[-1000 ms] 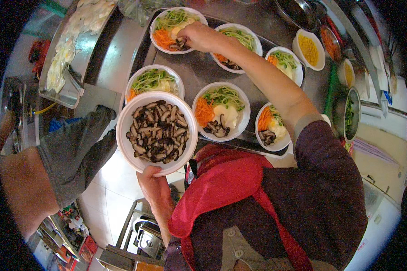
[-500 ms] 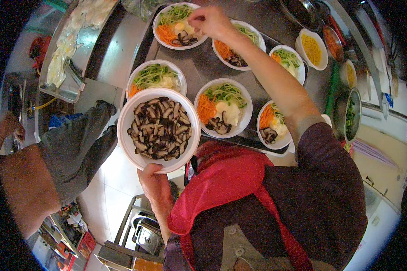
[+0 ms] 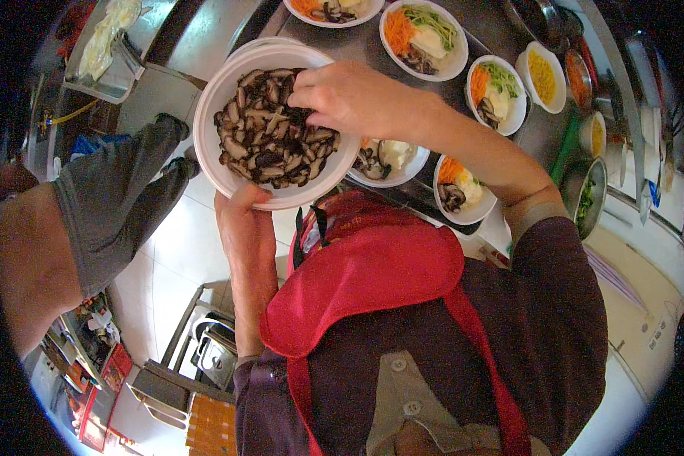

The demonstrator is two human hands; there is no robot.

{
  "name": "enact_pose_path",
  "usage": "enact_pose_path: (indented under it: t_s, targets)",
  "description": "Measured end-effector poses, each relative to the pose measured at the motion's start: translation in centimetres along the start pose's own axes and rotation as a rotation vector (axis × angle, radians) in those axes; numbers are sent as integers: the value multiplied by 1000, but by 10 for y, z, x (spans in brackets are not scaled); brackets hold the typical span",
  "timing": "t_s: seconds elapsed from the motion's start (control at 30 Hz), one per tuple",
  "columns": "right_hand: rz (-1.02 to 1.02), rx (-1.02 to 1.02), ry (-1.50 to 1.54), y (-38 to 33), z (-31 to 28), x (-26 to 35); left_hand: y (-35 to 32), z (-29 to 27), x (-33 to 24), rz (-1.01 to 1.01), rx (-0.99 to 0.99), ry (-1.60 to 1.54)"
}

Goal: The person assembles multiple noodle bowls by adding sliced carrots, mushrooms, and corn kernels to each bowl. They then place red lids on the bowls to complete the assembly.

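Observation:
My left hand (image 3: 248,237) grips a large white bowl (image 3: 208,129) from below, thumb on its rim. Dark sliced mushrooms (image 3: 262,133) fill most of it. From the right my right hand (image 3: 349,99) reaches over the rim, its bent fingers closed among the mushrooms, fingertips partly hidden. Behind and right of it stand several white bowls, among them one at the top middle (image 3: 462,57), one further right (image 3: 518,114) and a nearer one (image 3: 485,211). They hold shredded carrot, a pale soft food and mushrooms; some show green sprouts. My right wrist partly covers another bowl (image 3: 410,173).
A dark tray (image 3: 475,140) bears the filled bowls. At the right are a white dish of yellow shreds (image 3: 556,97) and a metal bowl of greens (image 3: 599,186). A metal tray with tongs (image 3: 118,93) lies at upper left. Another person's arm (image 3: 34,266) and legs show at left.
My right hand has moved from over the far left filled bowl back into the mushroom bowl. That bowl has risen in view, and the view has shifted, so the far bowls sit higher.

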State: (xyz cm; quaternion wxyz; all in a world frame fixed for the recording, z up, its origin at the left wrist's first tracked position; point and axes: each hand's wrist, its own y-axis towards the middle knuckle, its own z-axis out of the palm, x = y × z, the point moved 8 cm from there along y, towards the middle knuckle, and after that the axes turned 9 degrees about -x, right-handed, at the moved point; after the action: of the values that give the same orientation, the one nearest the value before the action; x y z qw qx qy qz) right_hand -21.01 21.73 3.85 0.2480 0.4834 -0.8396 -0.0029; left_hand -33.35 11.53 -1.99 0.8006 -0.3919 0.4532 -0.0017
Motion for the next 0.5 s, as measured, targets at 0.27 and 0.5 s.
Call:
enact_pose_path:
  t_s: [0.27, 0.5]
  targets:
    - [157, 178, -82, -7, 27, -10, 5, 1, 9, -55, 15, 43]
    - [206, -112, 188, -10, -12, -23, 3, 0, 10, -68, 1, 30]
